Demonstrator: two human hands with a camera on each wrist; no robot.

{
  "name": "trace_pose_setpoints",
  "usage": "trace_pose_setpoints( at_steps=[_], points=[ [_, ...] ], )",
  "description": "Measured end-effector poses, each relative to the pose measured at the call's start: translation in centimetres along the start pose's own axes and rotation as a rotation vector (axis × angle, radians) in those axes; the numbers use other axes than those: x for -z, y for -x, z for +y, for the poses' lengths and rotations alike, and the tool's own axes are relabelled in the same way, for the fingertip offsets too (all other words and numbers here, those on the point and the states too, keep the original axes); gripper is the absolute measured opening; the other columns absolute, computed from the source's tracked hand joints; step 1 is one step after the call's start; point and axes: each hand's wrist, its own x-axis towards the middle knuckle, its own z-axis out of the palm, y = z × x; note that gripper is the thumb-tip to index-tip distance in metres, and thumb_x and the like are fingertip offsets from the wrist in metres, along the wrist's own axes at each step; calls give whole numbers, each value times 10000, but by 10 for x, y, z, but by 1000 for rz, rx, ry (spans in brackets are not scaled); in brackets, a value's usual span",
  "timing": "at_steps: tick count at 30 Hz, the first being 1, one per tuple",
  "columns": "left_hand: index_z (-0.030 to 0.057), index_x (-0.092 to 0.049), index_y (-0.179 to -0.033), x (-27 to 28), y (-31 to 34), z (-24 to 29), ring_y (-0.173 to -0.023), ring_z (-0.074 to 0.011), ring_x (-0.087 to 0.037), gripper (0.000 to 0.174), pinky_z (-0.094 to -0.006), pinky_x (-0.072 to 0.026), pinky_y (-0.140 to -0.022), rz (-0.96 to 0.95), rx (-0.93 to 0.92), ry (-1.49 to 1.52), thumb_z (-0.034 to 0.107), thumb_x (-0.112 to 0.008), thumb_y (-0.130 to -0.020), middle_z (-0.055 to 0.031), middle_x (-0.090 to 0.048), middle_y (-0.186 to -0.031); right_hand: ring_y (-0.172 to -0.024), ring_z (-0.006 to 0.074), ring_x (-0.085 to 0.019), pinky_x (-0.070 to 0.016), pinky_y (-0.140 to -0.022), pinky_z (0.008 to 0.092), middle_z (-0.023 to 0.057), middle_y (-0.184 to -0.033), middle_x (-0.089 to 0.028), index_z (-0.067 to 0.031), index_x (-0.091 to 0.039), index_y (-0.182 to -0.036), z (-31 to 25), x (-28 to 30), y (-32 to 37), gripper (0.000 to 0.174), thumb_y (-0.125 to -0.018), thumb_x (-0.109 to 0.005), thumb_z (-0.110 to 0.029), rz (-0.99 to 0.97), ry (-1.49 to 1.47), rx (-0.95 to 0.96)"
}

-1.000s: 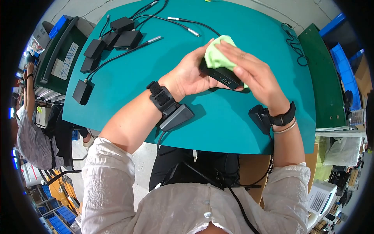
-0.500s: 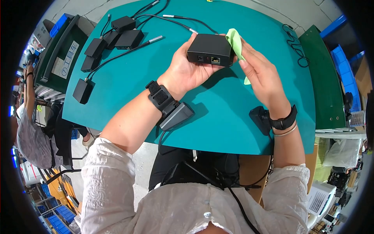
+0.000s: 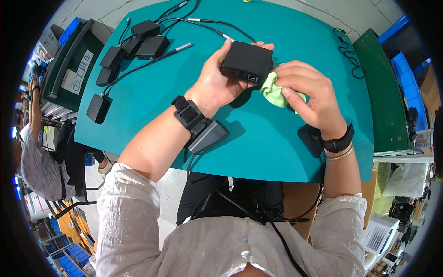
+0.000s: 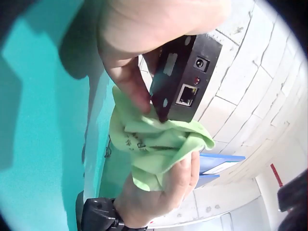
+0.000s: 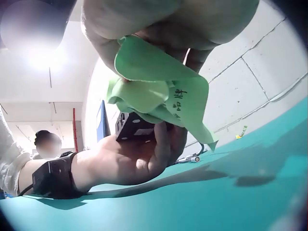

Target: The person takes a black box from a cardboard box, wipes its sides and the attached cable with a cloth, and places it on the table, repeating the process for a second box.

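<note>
My left hand [image 3: 213,85] grips a flat black box [image 3: 248,59] from below and holds it over the table. In the left wrist view, a round power jack, a small red light [image 4: 197,80] and a network socket [image 4: 186,95] show on the box's end face. My right hand [image 3: 313,94] pinches a crumpled light green cloth [image 3: 273,93] at the box's near right corner. Dark printed characters show on the cloth in the right wrist view, where it covers part of the box [image 5: 129,126].
Several similar black boxes [image 3: 152,47] lie at the table's far left, with black cables ending in metal plugs [image 3: 183,46]. A thin black cable [image 3: 353,57] lies at the right edge of the green table [image 3: 267,147]. Green cabinets [image 3: 386,106] flank it. Another person [image 3: 44,161] is at the left.
My right hand and the cloth have come off the box's top, round its right side and down to the near corner. The box has been tilted and turned in my left hand.
</note>
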Motion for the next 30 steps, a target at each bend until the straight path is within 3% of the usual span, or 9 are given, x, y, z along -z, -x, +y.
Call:
trace_pose_setpoints(
  at_steps=[3,5,6,10,13,16,18,19,30],
  points=[
    [22,-409,-1343,-9,1,1,-1221,-258,-486,597,-386,-405,-1034,-53,37,55,482,-295,-980,-121,-447,-1392,-791,225,-609,-483,-707,321,92,-822,-642,22,-627,-873,-2,1,2,83,-826,-570,-16,-129,-202,21],
    [20,-424,-1328,-17,4,3,-1224,-286,-486,619,-403,-387,-1054,-52,114,101,513,-362,-959,-170,-455,-1368,-749,113,-564,-457,-649,272,25,-802,-626,15,-622,-908,-5,2,12,137,-894,-509,-62,203,-592,-519],
    [21,-424,-1326,-4,-1,3,-1227,-296,-483,619,-399,-388,-1060,-78,160,108,499,-460,-934,-203,-483,-1319,-748,46,-513,-427,-638,229,-26,-796,-588,12,-607,-952,6,3,13,200,-947,-478,-142,320,-608,-489],
    [5,-376,-1345,-15,4,0,-1206,-405,-472,575,-674,-378,-973,-129,35,-100,-2,-531,-792,-195,-364,-1396,-744,43,-488,-410,-663,206,-22,-797,-570,21,-601,-978,27,10,8,233,-954,-495,-185,764,-565,-695],
    [-1,-359,-1361,-8,1,3,-1211,-371,-485,634,-565,-419,-993,-198,45,-271,-45,-547,-757,-191,-439,-1346,-744,50,-493,-417,-673,204,-13,-823,-580,29,-597,-1004,29,13,8,254,-958,-505,-204,877,-449,-655],
    [-8,-361,-1359,-9,-1,1,-1186,-304,-519,623,-438,-470,-966,-194,-38,-431,-34,-576,-775,-168,-495,-1291,-840,136,-588,-481,-730,263,47,-949,-641,13,-602,-1041,7,6,12,180,-934,-537,-117,432,-107,-502],
    [-11,-362,-1357,-13,4,2,-1164,-266,-533,615,-393,-482,-945,-128,-18,-496,-30,-587,-785,-152,-508,-1273,-928,246,-614,-495,-814,328,106,-1007,-648,2,-600,-1074,2,-5,3,203,-881,-584,-58,168,235,30],
    [-14,-364,-1355,-14,6,2,-1143,-228,-547,608,-347,-493,-924,-64,4,-558,-26,-599,-794,-137,-521,-1255,-978,328,-600,-490,-867,384,140,-1036,-639,0,-611,-1068,-8,-7,-4,244,-824,-602,-8,50,192,71],
    [16,-345,-1375,-12,2,-6,-1122,-165,-540,647,-296,-488,-904,-69,-105,-850,40,-672,-817,-99,-516,-1261,-1093,268,-546,-456,-925,372,62,-1178,-600,-98,-587,-1191,-5,0,-5,462,-741,-659,-22,-88,233,-45]
  ],
)
